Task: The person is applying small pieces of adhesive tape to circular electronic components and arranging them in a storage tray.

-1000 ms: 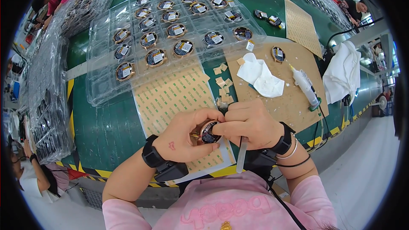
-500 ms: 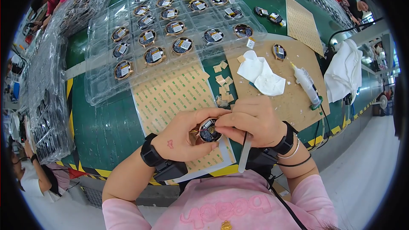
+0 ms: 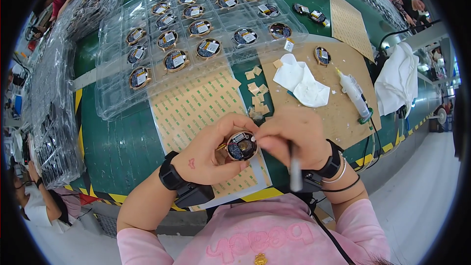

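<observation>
Left hand (image 3: 208, 154): curled closed around a small round wood-rimmed disc with a dark circuit board inside (image 3: 241, 145), held face-up above the green surface (image 3: 122, 142).
Right hand (image 3: 294, 140): pinched shut on a slim grey tweezer-like tool (image 3: 295, 169), fingertips touching the disc's rim.
Beyond the hands: clear plastic tray of similar discs (image 3: 117, 103); tan sticker sheet (image 3: 196, 108) beneath.
Technique: likely best to keep the disc level, press lightly, and steady both wrists together.
</observation>
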{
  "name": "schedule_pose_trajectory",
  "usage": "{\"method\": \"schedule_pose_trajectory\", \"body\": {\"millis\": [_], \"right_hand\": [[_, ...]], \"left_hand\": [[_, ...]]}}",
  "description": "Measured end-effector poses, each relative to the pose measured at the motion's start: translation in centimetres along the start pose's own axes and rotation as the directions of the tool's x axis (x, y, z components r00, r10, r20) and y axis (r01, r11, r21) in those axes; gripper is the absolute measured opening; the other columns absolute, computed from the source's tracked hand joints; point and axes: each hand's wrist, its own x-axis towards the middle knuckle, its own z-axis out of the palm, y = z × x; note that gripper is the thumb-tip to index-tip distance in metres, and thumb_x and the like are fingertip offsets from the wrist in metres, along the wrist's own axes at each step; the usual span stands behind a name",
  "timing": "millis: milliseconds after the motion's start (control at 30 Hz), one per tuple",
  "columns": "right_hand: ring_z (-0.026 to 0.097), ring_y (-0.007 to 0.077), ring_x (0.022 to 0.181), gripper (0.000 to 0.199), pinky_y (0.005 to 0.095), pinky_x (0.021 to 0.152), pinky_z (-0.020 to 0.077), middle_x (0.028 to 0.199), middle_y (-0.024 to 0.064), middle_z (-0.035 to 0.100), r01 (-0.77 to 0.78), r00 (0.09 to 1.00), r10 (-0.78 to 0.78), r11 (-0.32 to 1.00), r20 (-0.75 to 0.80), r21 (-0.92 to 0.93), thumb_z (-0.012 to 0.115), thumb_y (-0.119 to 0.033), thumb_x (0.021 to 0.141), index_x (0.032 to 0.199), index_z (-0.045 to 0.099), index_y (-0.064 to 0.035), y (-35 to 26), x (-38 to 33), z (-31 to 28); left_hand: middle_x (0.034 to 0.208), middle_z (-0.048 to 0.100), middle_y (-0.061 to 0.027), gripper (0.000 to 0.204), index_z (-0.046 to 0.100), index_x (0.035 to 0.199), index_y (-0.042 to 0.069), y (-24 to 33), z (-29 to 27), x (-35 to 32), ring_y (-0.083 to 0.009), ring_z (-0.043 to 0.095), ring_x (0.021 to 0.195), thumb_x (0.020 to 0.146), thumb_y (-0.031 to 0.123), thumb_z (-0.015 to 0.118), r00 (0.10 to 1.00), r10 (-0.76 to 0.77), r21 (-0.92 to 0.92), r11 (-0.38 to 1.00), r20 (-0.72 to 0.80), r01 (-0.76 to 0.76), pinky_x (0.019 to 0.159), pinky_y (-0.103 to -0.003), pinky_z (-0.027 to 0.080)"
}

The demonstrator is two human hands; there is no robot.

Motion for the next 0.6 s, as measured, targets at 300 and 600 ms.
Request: {"method": "schedule_pose_trajectory", "body": {"millis": [300, 600], "right_hand": [[0.057, 0.016, 0.059, 0.021, 0.0247, 0.053, 0.0443, 0.082, 0.0084, 0.057, -0.11, 0.986, 0.141, 0.949, -0.087, 0.295, 0.078, -0.02, 0.078, 0.08, 0.062, -0.0068, -0.4, -0.9, -2.2], [0.066, 0.0199, 0.07, 0.025, 0.0262, 0.063, 0.0526, 0.085, 0.0088, 0.064, -0.062, 0.996, 0.07, 0.984, -0.049, 0.165, 0.083, -0.007, 0.067, 0.086, 0.065, -0.0049, -0.7, -0.2, -1.3]], "left_hand": [[0.104, 0.056, -0.0056, 0.049, 0.042, 0.119, 0.004, -0.3, 0.4, 0.1, -0.0116, 0.058, 0.093, 0.077, -0.001, 0.068, 0.982, 0.109, -0.058, 0.991, -0.153, -0.119, 0.081, -0.025, 0.046], [0.101, 0.058, -0.0034, 0.049, 0.049, 0.12, 0.004, -0.1, 0.0, 0.1, -0.008, 0.058, 0.088, 0.075, -0.001, 0.069, 0.984, 0.064, 0.026, 0.998, -0.169, -0.061, 0.076, -0.022, 0.047]]}}
